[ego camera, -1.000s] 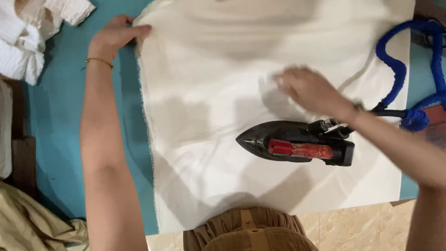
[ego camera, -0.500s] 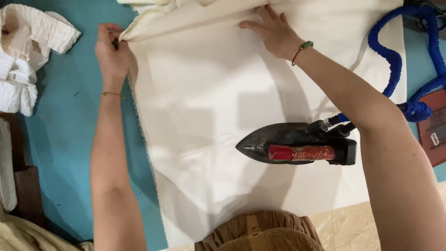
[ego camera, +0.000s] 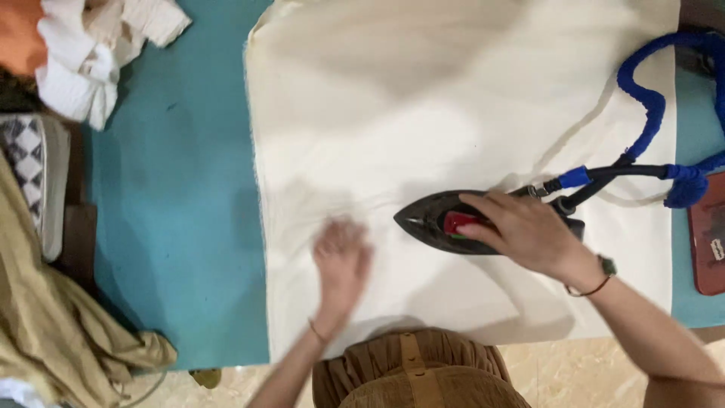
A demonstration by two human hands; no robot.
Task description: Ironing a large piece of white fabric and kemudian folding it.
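A large cream cloth (ego camera: 423, 106) lies spread over a teal ironing surface (ego camera: 181, 196). A black iron (ego camera: 430, 219) with a red handle rests on the cloth, nose pointing left. My right hand (ego camera: 525, 234) is closed around the iron's handle. My left hand (ego camera: 341, 261) lies flat on the cloth just left of the iron's nose, fingers spread and blurred by motion. A blue fabric-covered cord (ego camera: 657, 106) runs from the iron's rear off to the right.
A heap of white and orange cloth (ego camera: 98, 53) lies at the top left. Olive fabric (ego camera: 53, 325) hangs at the lower left. A dark red rectangular object (ego camera: 706, 242) sits at the right edge. A brown garment (ego camera: 415, 370) covers my body at the table's near edge.
Both hands left the far edge of the cloth and came near. My right hand took hold of the iron's handle; my left hand now presses on the cloth beside the iron.
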